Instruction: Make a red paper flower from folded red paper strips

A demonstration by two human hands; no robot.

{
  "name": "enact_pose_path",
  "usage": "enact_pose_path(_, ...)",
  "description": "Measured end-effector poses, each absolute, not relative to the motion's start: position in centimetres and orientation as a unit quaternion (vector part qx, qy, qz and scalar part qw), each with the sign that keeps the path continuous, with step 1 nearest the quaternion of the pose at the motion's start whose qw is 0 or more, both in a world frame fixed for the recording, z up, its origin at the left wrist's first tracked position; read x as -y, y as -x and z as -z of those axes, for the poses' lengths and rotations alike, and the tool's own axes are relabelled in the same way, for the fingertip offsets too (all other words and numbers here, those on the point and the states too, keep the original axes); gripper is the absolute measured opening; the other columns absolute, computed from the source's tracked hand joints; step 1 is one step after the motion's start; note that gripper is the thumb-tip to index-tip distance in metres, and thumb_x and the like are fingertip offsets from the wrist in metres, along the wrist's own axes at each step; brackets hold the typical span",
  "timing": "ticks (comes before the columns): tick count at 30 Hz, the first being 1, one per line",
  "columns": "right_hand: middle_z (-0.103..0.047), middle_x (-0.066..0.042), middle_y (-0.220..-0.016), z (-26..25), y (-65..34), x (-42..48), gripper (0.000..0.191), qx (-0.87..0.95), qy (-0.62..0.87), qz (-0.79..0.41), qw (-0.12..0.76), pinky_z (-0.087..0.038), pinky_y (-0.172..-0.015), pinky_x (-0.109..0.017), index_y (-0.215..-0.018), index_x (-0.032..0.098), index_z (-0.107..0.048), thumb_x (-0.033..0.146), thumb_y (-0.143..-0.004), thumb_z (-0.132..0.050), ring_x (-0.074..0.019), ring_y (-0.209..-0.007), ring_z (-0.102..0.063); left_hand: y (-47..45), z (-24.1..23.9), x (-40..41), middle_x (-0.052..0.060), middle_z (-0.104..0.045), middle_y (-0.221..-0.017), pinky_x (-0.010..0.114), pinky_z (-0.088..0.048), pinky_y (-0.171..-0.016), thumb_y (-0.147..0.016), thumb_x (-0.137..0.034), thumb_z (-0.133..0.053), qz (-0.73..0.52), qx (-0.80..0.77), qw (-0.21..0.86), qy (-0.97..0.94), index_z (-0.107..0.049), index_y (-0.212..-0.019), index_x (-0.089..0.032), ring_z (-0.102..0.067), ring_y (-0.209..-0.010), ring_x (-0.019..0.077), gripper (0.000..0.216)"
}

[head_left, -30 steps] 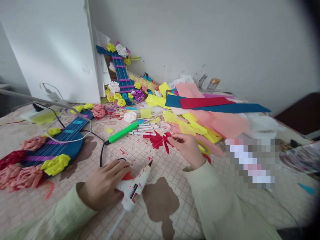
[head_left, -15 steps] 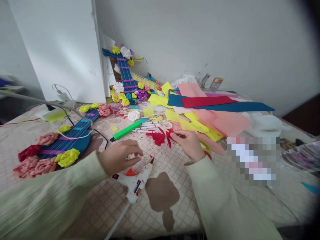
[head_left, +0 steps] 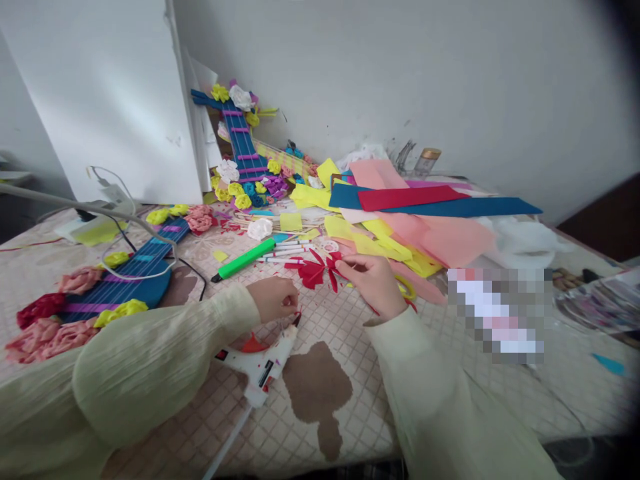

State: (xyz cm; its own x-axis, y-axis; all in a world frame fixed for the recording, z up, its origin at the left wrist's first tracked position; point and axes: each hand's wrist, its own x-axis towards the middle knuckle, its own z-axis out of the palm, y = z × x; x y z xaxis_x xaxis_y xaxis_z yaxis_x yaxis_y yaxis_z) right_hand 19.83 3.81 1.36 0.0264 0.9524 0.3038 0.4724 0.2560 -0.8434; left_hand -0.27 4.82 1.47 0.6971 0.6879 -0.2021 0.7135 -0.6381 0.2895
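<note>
My right hand (head_left: 375, 283) pinches the edge of a red crepe paper piece (head_left: 332, 263) between thumb and forefinger. More red paper petals (head_left: 312, 273) lie against it on the cloth. Just above the dark nozzle of a white hot glue gun (head_left: 270, 363), my left hand (head_left: 274, 300) is closed, its fingers curled in. Anything between them is too small to make out. The glue gun lies on its side, with an orange trigger (head_left: 254, 344) and a long glue stick (head_left: 227, 440) out of its back.
A green utility knife (head_left: 245, 260) and several white markers (head_left: 293, 248) lie beyond my hands. To the left sits a blue paper guitar (head_left: 120, 287) with paper flowers, crossed by cables. Yellow scissor handles (head_left: 407, 288) show beside my right wrist. Crepe paper strips (head_left: 440, 237) are heaped behind.
My left hand has moved right and its fingers have curled in near the nozzle. My right hand keeps its pinch on the red paper. The whole view has shifted slightly.
</note>
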Motion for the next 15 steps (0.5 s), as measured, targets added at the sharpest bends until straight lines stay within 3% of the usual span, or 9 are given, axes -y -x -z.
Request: enact_pose_path(15, -0.065, -0.003, -0.066, -1.3, -20.0, -3.9, 0.023, 0.64, 0.554, -0.271, 0.458, -0.041, -0.052, -0.022, -0.072, 0.013, -0.068, 0.033, -0.069, -0.056, -0.0139, -0.057, -0.055, 1.3, -3.1, -6.1, 0.003, -0.057, -0.067, 0.024, -0.038, -0.059, -0.069, -0.02, -0.044, -0.012, -0.428, 0.132, -0.894, -0.056, -0.069, -0.014, -0.051, -0.062, 0.0144, 0.014)
